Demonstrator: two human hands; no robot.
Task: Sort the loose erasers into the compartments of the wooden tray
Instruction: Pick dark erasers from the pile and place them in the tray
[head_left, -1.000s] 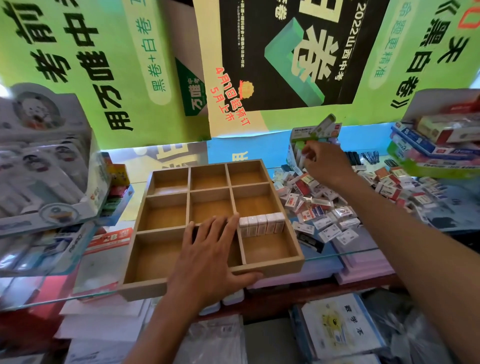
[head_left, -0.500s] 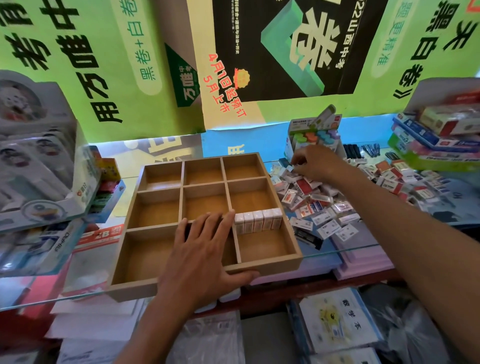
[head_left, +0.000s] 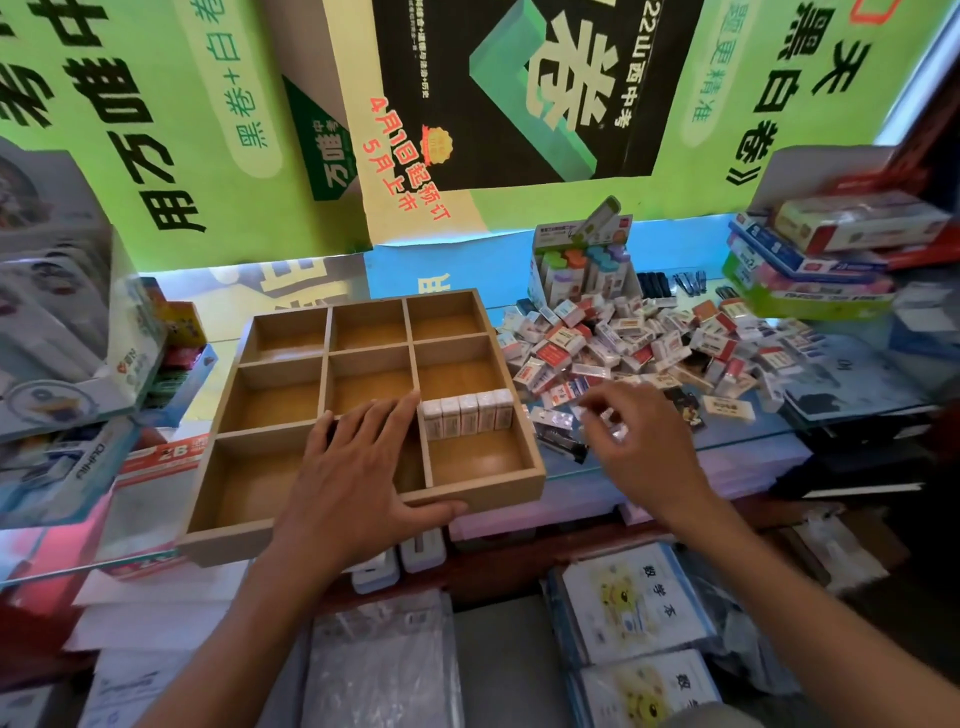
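Your wooden tray sits on the glass counter, a row of wrapped erasers standing in its near-right compartment. Your left hand lies flat on the tray's front edge. Your right hand pinches something small, too blurred to name, beside the loose eraser pile.

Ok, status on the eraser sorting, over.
Left hand flat on wooden tray. Right hand beside tray, pinching something small, blurred. Five erasers in near-right compartment; loose pile right. Nothing blocking.
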